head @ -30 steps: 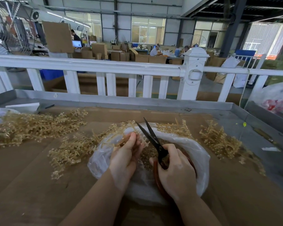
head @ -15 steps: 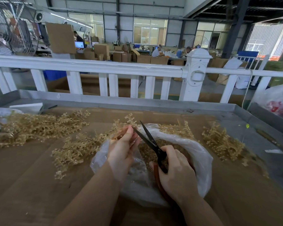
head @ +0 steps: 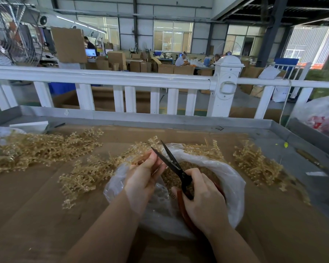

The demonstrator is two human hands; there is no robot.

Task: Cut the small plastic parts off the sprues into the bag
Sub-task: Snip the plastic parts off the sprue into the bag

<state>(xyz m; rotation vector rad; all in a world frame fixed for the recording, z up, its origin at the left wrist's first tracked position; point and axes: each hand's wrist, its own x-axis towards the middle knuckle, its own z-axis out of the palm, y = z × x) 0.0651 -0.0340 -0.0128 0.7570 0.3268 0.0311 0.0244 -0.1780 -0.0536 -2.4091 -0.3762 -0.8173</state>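
Scissors (head: 176,167) sat in the right hand (head: 203,198), blades parted in a narrow V, tips pointing up and away over the bag (head: 232,179). Right-hand fingers were curled round the red handles — firm grip. Left hand (head: 142,179) pinched a sprue (head: 152,143) between thumb and fingers, holding it above the bag's far-left rim, just beside the lower blade; whether the blade touched the plastic, can't tell.

Bag was clear plastic, mouth rolled open, lying at the near middle of the desk (head: 36,215) under both hands. Cut parts (head: 198,168) — small, amber — were heaped inside it.

Sprue piles: one large heap (head: 44,147) toward the far-left corner of the desk, a smaller one (head: 84,175) just left of the bag, touching its rim, a third (head: 256,164) to the right of the bag, and a few pieces (head: 207,149) behind the bag's far rim.

Desk top was brown cardboard with a grey metal lip. White railing (head: 122,78) ran along the far edge.
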